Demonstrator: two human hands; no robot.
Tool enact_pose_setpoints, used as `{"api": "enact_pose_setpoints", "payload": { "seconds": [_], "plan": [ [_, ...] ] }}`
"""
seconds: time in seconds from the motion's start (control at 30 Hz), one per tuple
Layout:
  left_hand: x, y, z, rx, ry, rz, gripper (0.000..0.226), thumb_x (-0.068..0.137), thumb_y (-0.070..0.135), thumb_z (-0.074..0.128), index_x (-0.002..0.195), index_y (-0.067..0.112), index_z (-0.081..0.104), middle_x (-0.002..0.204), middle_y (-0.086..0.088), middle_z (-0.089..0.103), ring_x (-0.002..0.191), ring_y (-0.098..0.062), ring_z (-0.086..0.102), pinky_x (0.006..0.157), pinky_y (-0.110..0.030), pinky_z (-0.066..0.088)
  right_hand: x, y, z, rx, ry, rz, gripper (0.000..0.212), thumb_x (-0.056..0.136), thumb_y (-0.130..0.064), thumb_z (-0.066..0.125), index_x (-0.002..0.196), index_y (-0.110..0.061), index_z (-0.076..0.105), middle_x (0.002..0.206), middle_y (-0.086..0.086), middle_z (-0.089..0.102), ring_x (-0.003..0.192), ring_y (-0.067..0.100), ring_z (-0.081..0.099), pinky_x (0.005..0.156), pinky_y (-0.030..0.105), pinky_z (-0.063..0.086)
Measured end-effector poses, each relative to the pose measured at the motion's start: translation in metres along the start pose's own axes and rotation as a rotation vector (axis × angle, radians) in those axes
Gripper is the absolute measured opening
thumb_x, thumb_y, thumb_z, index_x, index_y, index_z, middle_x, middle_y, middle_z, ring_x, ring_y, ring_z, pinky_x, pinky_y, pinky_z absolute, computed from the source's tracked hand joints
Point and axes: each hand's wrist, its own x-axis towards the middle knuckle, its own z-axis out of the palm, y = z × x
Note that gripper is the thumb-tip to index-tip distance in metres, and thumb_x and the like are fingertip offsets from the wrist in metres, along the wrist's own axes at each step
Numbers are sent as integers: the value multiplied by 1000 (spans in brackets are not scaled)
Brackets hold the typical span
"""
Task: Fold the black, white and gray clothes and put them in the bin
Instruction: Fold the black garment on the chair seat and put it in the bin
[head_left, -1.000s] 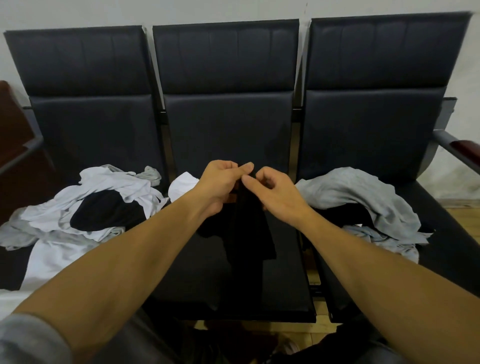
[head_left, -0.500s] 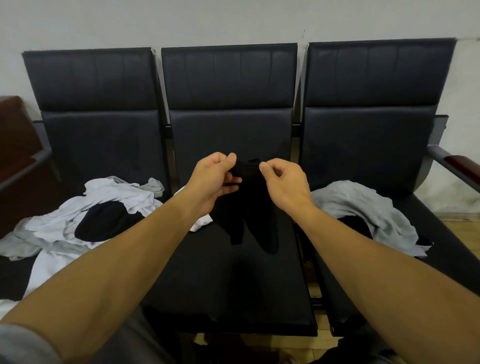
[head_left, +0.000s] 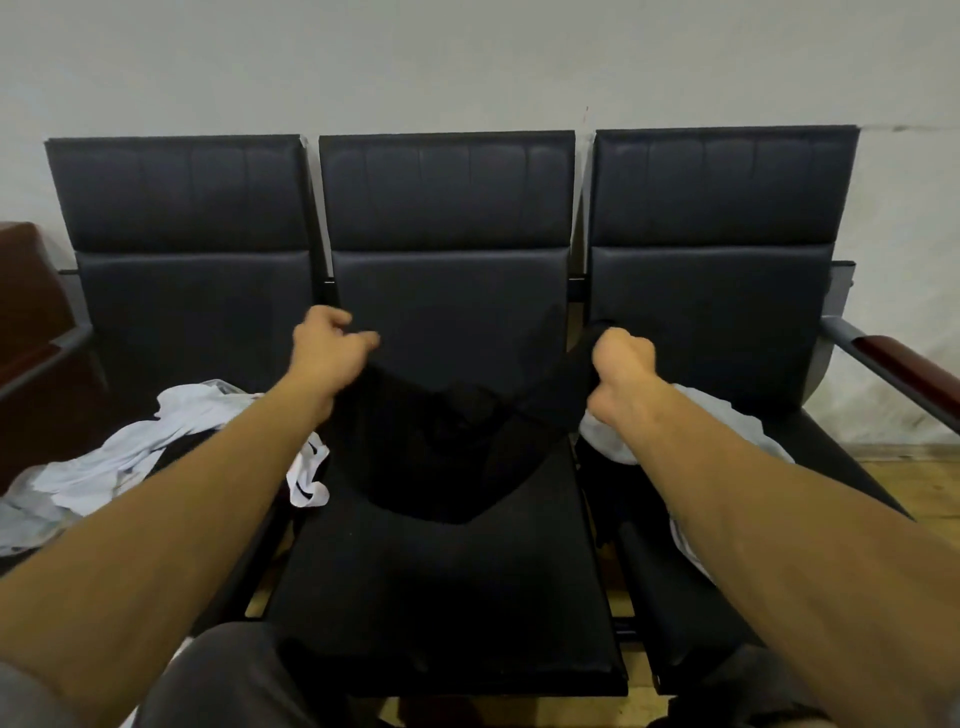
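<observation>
A black garment (head_left: 457, 447) hangs stretched between my two hands above the middle seat, sagging in the middle with its lower edge near the seat. My left hand (head_left: 327, 345) pinches its left top corner. My right hand (head_left: 621, 358) grips the right top corner in a fist. A heap of white clothes (head_left: 156, 447) with a black piece in it lies on the left seat. Light gray clothes (head_left: 613, 441) lie on the right seat, partly behind my right arm. No bin is in view.
Three joined black padded chairs (head_left: 447, 597) stand against a pale wall. A wood-capped armrest (head_left: 904, 371) sticks out at the right, and dark brown furniture (head_left: 26, 296) stands at the left. The wooden floor (head_left: 914, 483) shows at right.
My hands were close together on the bunched black garment. They have since moved apart and up, spreading it wide. The view has tilted upward.
</observation>
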Motion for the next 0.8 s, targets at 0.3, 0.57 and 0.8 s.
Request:
{"api": "enact_pose_setpoints", "payload": {
  "seconds": [0.3,0.57,0.8],
  "plan": [
    [-71,35,47,178,-328,485,11,94,23,69,98,13,66,86,-4,69,80,-24,67,72,-41,57,-43,-9,53,-310,-301,-380,24,105,-20,45,128,-25,53,109,4,62,94,21,70,79,42,63],
    [-56,65,6,186,-475,616,23,103,26,57,99,7,70,84,-11,69,73,-19,59,73,-39,48,-49,-30,17,-1019,-672,-856,9,87,-25,65,85,-19,71,80,1,70,74,15,64,77,42,55],
    [-45,76,-14,179,-477,547,22,91,25,76,85,15,57,78,-1,65,71,-12,62,69,-31,49,-45,-27,18,-589,-427,-651,26,99,-20,56,75,-13,48,69,1,46,63,14,44,61,29,38]
  ]
}}
